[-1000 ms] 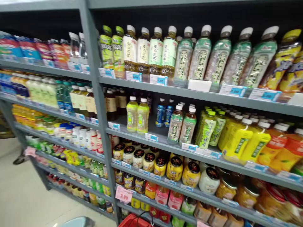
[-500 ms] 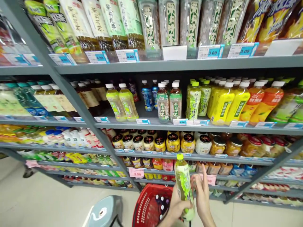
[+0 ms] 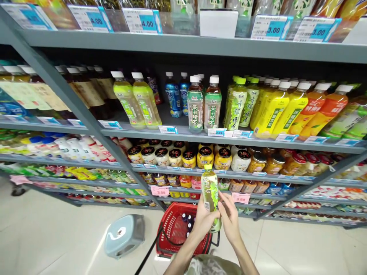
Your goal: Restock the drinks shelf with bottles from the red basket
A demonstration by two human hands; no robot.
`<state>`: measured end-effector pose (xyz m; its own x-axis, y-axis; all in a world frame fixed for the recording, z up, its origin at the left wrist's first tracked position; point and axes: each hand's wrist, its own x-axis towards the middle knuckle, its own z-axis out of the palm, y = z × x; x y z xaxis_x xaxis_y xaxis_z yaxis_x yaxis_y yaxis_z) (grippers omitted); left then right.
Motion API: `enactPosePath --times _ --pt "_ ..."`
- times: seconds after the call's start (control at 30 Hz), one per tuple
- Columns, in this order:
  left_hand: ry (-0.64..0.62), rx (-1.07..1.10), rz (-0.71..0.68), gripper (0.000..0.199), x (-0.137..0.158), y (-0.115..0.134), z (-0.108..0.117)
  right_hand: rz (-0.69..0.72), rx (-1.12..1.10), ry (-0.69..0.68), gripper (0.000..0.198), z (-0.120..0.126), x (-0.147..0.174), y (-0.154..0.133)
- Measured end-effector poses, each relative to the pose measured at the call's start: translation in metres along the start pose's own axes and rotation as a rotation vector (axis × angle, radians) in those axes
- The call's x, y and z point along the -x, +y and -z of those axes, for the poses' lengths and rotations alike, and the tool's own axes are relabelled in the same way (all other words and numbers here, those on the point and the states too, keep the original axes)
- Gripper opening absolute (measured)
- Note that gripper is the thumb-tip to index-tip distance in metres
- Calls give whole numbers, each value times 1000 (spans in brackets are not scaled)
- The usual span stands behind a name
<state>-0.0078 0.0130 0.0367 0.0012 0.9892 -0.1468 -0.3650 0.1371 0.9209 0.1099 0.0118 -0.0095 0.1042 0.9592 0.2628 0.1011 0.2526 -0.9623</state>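
Left hand (image 3: 204, 218) clasps a green-capped bottle (image 3: 210, 189) — right hand (image 3: 230, 217) beside it, fingers bent, grip unclear

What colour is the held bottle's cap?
The cap is yellow-green, best seen in the head view.

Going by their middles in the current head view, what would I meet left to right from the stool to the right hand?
Blue-grey stool → red basket → green-capped bottle → right hand.
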Motion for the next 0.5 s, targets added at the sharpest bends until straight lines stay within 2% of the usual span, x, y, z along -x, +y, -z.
enactPosePath --times 0.27,0.4,0.5 --pt "10 39 72 69 -1 3 10 14 -19 -8 48 -10 -9 -4" --pt "-18 188 270 69 5 1 19 -100 -169 12 61 -16 -13 -9" --pt "-99 318 331 74 13 4 22 -186 -260 -42 59 -16 -14 -14"
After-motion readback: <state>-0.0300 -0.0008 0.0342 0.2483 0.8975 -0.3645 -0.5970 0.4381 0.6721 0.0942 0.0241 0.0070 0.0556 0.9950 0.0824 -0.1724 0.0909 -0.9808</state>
